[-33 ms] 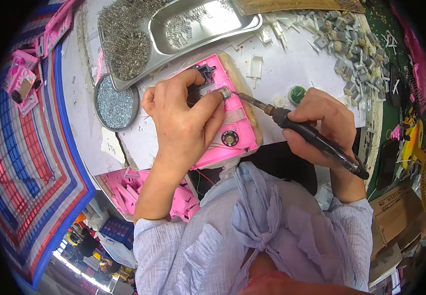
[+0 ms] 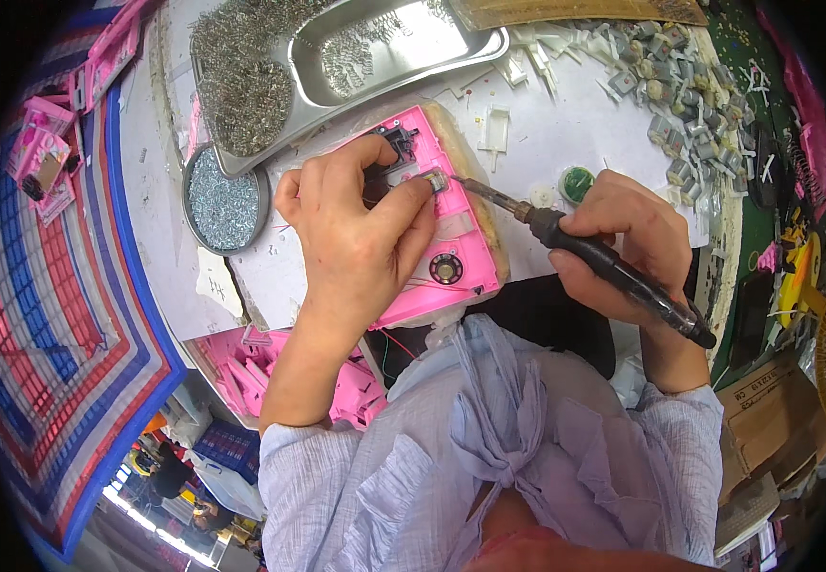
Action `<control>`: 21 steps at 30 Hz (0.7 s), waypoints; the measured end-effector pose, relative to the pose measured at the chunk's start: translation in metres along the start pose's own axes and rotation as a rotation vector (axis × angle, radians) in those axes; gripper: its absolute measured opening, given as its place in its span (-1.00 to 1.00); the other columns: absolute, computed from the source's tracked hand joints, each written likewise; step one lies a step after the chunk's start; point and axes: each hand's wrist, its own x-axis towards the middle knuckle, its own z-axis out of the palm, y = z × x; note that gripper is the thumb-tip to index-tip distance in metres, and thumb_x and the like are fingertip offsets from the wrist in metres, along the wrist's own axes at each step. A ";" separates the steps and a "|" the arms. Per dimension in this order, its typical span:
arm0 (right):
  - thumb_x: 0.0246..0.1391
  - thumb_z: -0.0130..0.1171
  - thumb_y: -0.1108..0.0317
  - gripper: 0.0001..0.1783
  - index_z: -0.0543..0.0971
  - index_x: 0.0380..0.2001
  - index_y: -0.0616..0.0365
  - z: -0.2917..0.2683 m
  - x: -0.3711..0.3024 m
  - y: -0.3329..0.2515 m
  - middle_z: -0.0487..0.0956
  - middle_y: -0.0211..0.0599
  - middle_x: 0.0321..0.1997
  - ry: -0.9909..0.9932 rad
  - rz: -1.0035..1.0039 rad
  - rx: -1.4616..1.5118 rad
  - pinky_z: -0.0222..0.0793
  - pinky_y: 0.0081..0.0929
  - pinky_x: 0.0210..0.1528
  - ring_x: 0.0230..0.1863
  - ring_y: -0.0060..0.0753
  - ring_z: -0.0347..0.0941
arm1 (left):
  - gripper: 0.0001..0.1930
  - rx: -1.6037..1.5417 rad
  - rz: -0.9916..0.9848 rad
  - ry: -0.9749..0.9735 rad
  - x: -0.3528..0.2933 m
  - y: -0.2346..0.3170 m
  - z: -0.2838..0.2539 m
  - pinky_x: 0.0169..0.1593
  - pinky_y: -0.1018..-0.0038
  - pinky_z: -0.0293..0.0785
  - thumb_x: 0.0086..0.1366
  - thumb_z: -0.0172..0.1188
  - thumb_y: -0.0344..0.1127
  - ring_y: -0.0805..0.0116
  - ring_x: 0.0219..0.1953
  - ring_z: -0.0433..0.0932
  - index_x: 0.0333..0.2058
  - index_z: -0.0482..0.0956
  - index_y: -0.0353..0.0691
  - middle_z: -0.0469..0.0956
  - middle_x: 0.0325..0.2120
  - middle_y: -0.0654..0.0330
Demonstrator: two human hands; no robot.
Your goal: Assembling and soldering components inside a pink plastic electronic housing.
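Two bare hands, head view, working over one pink case (image 2: pixel 475 252): smooth plastic, shallow, raised rim, roughly rectangular. Case sits tilted in view on a pale pad (image 2: pixel 491 205) with a fuzzy-looking edge. Inside: a round black disc (image 2: pixel 446 268) with a metal centre near the bottom end, a dark part (image 2: pixel 396 143) at the upper end, and a small silvery piece (image 2: pixel 437 179) by the right-hand wall.

Materials around: shiny metal tray (image 2: pixel 423 59), heap of wiry springs (image 2: pixel 241 81), round dish (image 2: pixel 262 214) of fine bluish metal bits, pile of grey-and-white plastic parts (image 2: pixel 685 129), small round green tub (image 2: pixel 577 183).

Left hand (image 2: pixel 351 219): thumb and forefinger bent in a C, tips spaced apart. Forefinger tip at the dark part, thumb tip at the silvery piece. Can't tell if the thumb is pinching it against another finger or just pressing; undersides hidden.

Right hand (image 2: pixel 628 229): fingers wrapped firmly round a black-handled tool (image 2: pixel 625 280), thumb below the handle, forefinger above. Thin metal tip points up-left, right at the silvery piece; contact too small to confirm.

Relative position: case lies under the left fingertips, left of the right hand; silvery piece sits between left thumb tip and tool tip.
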 end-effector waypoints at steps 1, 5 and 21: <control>-0.18 0.44 0.55 -0.68 0.61 -0.28 0.20 -0.001 0.001 0.000 0.58 -0.33 -0.49 -0.002 0.000 -0.008 0.36 -0.54 -0.54 -0.57 -0.41 0.46 | -0.86 0.000 0.001 0.002 0.000 0.000 0.000 0.02 0.18 0.13 -0.01 0.45 -0.26 0.21 -0.13 0.45 -0.41 0.73 0.01 0.54 -0.12 0.20; -0.19 0.44 0.55 -0.68 0.59 -0.29 0.20 -0.004 0.003 -0.002 0.58 -0.34 -0.50 0.006 0.003 -0.019 0.35 -0.55 -0.54 -0.57 -0.42 0.45 | -0.87 0.001 -0.001 0.005 0.000 0.001 -0.001 0.02 0.18 0.12 0.00 0.45 -0.26 0.22 -0.14 0.45 -0.42 0.72 0.01 0.54 -0.12 0.21; -0.22 0.44 0.55 -0.61 0.56 -0.25 0.17 -0.007 0.001 0.000 0.59 -0.36 -0.46 -0.028 -0.004 -0.025 0.35 -0.52 -0.51 -0.56 -0.40 0.43 | -0.82 0.021 0.020 0.016 -0.002 0.001 -0.001 0.05 0.21 0.12 0.01 0.46 -0.25 0.26 -0.16 0.45 -0.35 0.71 0.04 0.54 -0.14 0.24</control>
